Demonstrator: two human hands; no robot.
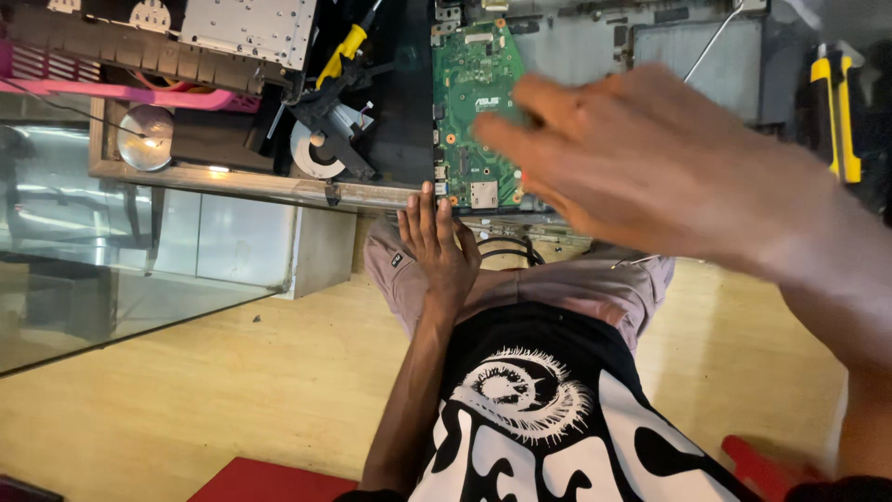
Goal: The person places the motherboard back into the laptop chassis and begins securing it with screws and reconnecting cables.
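Two hands out over the bench edge right now. Left hand (435, 244) lies flat on the knee, fingers pressed together and pointing up at the table edge (279, 186), fingertips just below the green board (476, 112). Right hand (641, 158) is up close to the camera, blurred, fingers spread and loose, hovering over the board's right side and covering part of it; whether it touches the board, I cannot tell. It holds nothing. Board sits flat on the bench, near the front edge, with a dark panel (395, 102) just beside it on the left and a grey laptop shell (595, 46) behind it. Further left, a yellow-handled screwdriver (346, 48) lies tilted over a black fan (321, 149), with a perforated metal plate (249, 28) above and a pink tray (111, 88) at far left. At the right edge lies a yellow and black tool (836, 112), well apart from the board.
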